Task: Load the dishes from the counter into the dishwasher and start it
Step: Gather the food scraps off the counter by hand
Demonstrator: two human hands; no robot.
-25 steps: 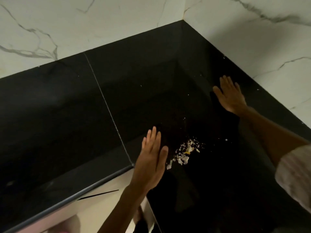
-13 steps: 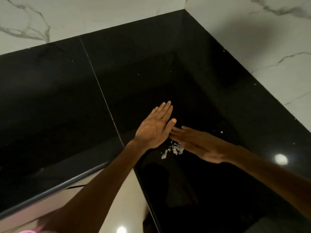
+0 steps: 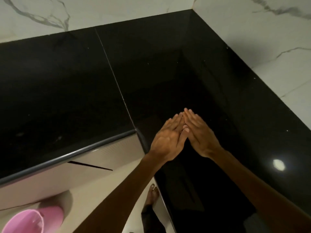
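Note:
No dish and no dishwasher shows in the head view. A glossy black L-shaped counter (image 3: 67, 91) fills it. My left hand (image 3: 168, 138) and my right hand (image 3: 201, 132) meet just above the counter near its inner corner. Their fingers are straight, the fingertips touch, and the two hands form a narrow wedge. The pale food scraps seen earlier are hidden between or under the hands. Neither hand grips anything that I can see.
White marble walls (image 3: 252, 31) close the counter at the back and right. The counter's rounded front edge (image 3: 67, 157) runs above pale cabinet fronts. A pink bucket (image 3: 25, 222) stands on the floor at lower left, and a bare foot (image 3: 152, 194) is beside the counter.
Both hands have swept together from either side of the scraps, and their fingertips now touch. The scraps, visible before, are now covered. The pink bucket has come into view.

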